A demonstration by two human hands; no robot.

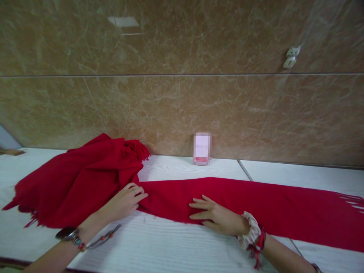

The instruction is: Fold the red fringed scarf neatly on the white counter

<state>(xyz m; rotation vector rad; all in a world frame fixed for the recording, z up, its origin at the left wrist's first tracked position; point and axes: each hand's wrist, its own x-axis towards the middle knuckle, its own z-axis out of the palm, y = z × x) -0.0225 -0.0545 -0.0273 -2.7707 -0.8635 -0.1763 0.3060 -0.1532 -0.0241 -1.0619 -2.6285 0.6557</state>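
Observation:
A red fringed scarf (273,204) stretches in a long flat band to the right, its tasselled end near the right edge of the view. At the left lies a loose heap of the same red cloth (71,182), with fringe showing at its top and lower left. My left hand (131,199) is where the band meets the heap, its fingers closed on the gathered cloth; the fingertips are partly hidden. My right hand (213,216) rests on the middle of the band, palm down with fingers spread, holding nothing.
The cloth lies on a white wood-grain table (159,246) with seams between its panels. Behind it rises a brown marbled wall (170,110). A blurred-out pink and white object (202,148) stands against the wall. A small white cat-shaped fitting (291,57) is on the wall at upper right.

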